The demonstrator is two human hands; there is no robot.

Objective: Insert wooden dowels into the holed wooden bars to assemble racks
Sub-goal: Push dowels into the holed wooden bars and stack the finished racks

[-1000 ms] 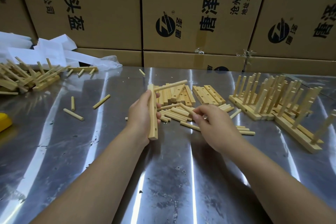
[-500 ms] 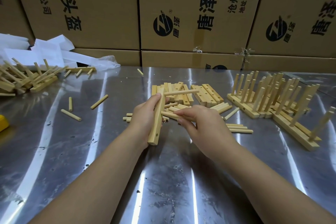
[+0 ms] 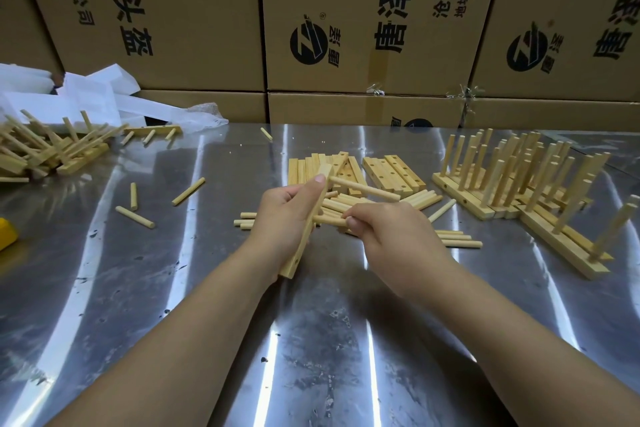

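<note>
We are gripping one holed wooden bar [image 3: 294, 258] in our left hand [image 3: 285, 218], fingers wrapped around its middle and the thumb pressing near its far end. The bar is tilting, its near end lower, with a hole showing there. A first dowel [image 3: 363, 188] is sticking out of the bar near its far end, pointing right. Our right hand [image 3: 391, 239] is pinching a second dowel [image 3: 329, 220] between thumb and fingers, and its left end is meeting the bar about midway along (whether it is sitting in a hole, we cannot tell).

Beneath and beyond our hands a heap of loose dowels [image 3: 420, 199] is lying on the tabletop [image 3: 138, 288], too jumbled to count. Three more dowels [image 3: 455, 238] are lying side by side just right of our right hand. Three single dowels [image 3: 135, 217] are lying apart on the left, and one stray dowel [image 3: 266, 133] is lying far back. Loose bars [image 3: 394, 172] are lying flat in two clusters beyond the heap.

On the right, finished racks [image 3: 460, 198] are standing with their pegs upright, packed too closely to count. At the far left a tumbled pile of racks [image 3: 79, 159] is lying, with one three-peg bar [image 3: 152, 131] beside it. Cardboard boxes [image 3: 190, 10] are standing behind the tabletop, white packaging [image 3: 93, 97] is lying at the far left, and one yellow object [image 3: 7, 232] is showing at the left edge.
</note>
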